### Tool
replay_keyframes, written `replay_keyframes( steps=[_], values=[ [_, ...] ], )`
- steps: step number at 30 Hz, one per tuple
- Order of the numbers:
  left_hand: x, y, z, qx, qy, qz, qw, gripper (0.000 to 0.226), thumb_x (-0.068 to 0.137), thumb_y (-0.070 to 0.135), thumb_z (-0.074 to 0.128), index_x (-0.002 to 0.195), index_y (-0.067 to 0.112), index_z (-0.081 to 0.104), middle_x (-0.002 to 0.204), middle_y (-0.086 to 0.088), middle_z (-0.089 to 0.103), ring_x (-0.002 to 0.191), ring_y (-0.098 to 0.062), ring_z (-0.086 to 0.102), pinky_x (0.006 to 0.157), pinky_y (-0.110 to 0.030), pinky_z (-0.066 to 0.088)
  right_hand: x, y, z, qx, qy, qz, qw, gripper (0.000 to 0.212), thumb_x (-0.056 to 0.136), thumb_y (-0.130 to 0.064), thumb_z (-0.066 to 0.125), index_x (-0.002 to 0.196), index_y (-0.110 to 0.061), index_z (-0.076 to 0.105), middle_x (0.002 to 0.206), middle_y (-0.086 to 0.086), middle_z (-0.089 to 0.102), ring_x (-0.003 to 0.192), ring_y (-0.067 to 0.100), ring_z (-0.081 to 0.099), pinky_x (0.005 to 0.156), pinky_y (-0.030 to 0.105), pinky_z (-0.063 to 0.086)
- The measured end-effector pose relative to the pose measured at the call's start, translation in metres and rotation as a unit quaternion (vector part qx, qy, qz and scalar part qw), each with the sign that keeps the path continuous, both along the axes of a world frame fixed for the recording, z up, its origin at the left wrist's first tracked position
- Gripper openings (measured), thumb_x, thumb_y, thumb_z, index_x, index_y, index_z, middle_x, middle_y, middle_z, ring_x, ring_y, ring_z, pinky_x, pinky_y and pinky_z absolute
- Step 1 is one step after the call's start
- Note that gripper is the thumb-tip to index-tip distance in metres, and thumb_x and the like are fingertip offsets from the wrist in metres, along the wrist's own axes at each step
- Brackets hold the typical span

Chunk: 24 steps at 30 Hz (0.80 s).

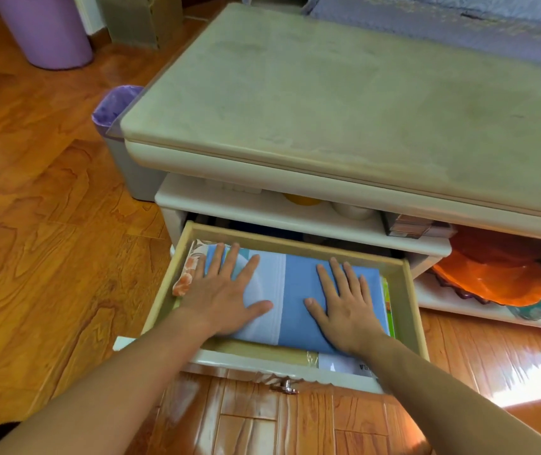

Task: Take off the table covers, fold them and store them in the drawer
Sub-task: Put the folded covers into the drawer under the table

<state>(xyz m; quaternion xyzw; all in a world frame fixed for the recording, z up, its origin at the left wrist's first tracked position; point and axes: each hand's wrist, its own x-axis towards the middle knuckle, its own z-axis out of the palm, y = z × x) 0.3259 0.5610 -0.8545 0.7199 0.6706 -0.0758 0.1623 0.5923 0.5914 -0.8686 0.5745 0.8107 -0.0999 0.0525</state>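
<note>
A folded blue and pale-blue table cover (292,290) lies flat inside the pulled-out drawer (407,290) of a low cream table (344,103). My left hand (226,290) presses flat on the cover's left half, fingers spread. My right hand (344,300) lies flat on its right half, fingers straight. Under the cover's left edge shows a folded cloth with an orange floral print (185,277). The tabletop is bare, with no cover on it.
A metal knob (285,385) sits on the drawer front. The shelf above the drawer holds a yellow item (302,200) and a white cup (351,211). An orange dish (492,274) lies at the lower right. A purple-lined bin (115,110) stands left of the table on the wooden floor.
</note>
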Motion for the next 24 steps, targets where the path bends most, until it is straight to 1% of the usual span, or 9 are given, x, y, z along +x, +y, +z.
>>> replay_keyframes(
  steps=[4, 9, 12, 14, 15, 17, 19, 21, 24],
  values=[
    [-0.008, 0.018, 0.004, -0.057, 0.003, -0.011, 0.998, 0.11, 0.074, 0.097, 0.026, 0.157, 0.042, -0.019, 0.167, -0.001, -0.026, 0.152, -0.028, -0.028, 0.124, -0.057, -0.004, -0.007, 0.008, 0.001, -0.073, -0.002, -0.02, 0.997, 0.101, 0.072, -0.083, -0.016, 0.159, -0.033, -0.01, 0.168, -0.002, -0.012, 0.154, 0.023, -0.015, 0.124, 0.048, -0.008],
    [0.014, 0.026, 0.033, -0.062, 0.092, 0.012, 0.994, 0.103, 0.083, 0.089, 0.03, 0.161, 0.035, -0.011, 0.168, -0.009, -0.021, 0.152, -0.037, -0.026, 0.121, -0.058, -0.016, -0.015, 0.022, 0.021, -0.108, -0.057, -0.025, 0.992, 0.101, 0.072, -0.08, -0.015, 0.159, -0.029, -0.013, 0.167, 0.002, -0.017, 0.153, 0.027, -0.017, 0.123, 0.052, -0.006],
    [0.04, -0.006, 0.062, 0.027, 0.051, 0.02, 0.998, 0.072, 0.098, 0.061, 0.043, 0.158, 0.028, 0.024, 0.166, -0.013, 0.016, 0.153, -0.037, 0.012, 0.124, -0.05, 0.015, -0.021, 0.015, 0.045, -0.078, -0.062, -0.028, 0.995, 0.079, 0.098, -0.068, 0.01, 0.16, -0.019, 0.011, 0.168, 0.009, -0.006, 0.153, 0.035, -0.001, 0.124, 0.051, 0.005],
    [0.048, -0.037, 0.081, 0.084, -0.045, 0.032, 0.995, 0.032, 0.1, 0.045, 0.044, 0.124, 0.028, 0.057, 0.128, -0.004, 0.058, 0.12, -0.025, 0.051, 0.098, -0.039, 0.043, -0.027, -0.002, 0.066, -0.018, 0.009, 0.027, 0.999, 0.067, 0.1, -0.06, 0.029, 0.15, -0.016, 0.037, 0.162, 0.012, 0.02, 0.144, 0.035, 0.027, 0.118, 0.047, 0.026],
    [0.046, -0.052, 0.093, 0.053, -0.094, 0.046, 0.993, 0.021, 0.1, 0.04, 0.044, 0.1, 0.027, 0.061, 0.104, 0.001, 0.065, 0.1, -0.022, 0.059, 0.082, -0.036, 0.047, -0.031, -0.016, 0.076, -0.015, 0.05, 0.08, 0.995, 0.062, 0.098, -0.058, 0.037, 0.143, -0.017, 0.046, 0.152, 0.011, 0.033, 0.135, 0.032, 0.038, 0.112, 0.045, 0.035],
    [0.041, -0.074, 0.111, -0.135, -0.163, 0.048, 0.976, 0.031, 0.097, 0.041, 0.045, 0.074, 0.027, 0.061, 0.08, 0.0, 0.068, 0.078, -0.02, 0.068, 0.066, -0.032, 0.05, -0.032, -0.048, 0.089, -0.025, 0.079, 0.197, 0.977, 0.056, 0.092, -0.059, 0.043, 0.13, -0.019, 0.054, 0.126, 0.005, 0.05, 0.112, 0.026, 0.051, 0.095, 0.042, 0.046],
    [0.035, -0.084, 0.109, -0.305, -0.116, -0.013, 0.945, 0.029, 0.095, 0.045, 0.046, 0.084, 0.04, 0.072, 0.093, -0.002, 0.074, 0.088, -0.021, 0.072, 0.079, -0.032, 0.056, -0.023, -0.073, 0.087, 0.014, 0.032, 0.296, 0.955, 0.036, 0.089, -0.046, 0.051, 0.115, -0.022, 0.056, 0.104, 0.001, 0.054, 0.093, 0.024, 0.053, 0.077, 0.039, 0.047],
    [0.029, -0.087, 0.088, -0.312, 0.004, -0.056, 0.948, 0.034, 0.095, 0.042, 0.047, 0.116, 0.028, 0.07, 0.121, -0.004, 0.07, 0.112, -0.023, 0.066, 0.094, -0.033, 0.05, -0.012, -0.081, 0.077, 0.041, -0.026, 0.328, 0.943, 0.021, 0.079, -0.025, 0.062, 0.1, -0.024, 0.056, 0.09, -0.002, 0.055, 0.081, 0.022, 0.053, 0.067, 0.036, 0.043],
    [0.02, -0.074, 0.05, -0.259, 0.018, 0.002, 0.966, 0.051, 0.084, 0.055, 0.05, 0.119, 0.022, 0.068, 0.12, 0.0, 0.071, 0.109, -0.021, 0.067, 0.093, -0.032, 0.053, -0.016, -0.069, 0.066, 0.09, -0.039, 0.3, 0.949, 0.026, 0.064, -0.015, 0.071, 0.086, -0.022, 0.058, 0.08, 0.0, 0.056, 0.075, 0.024, 0.051, 0.062, 0.036, 0.04]
  ],
)
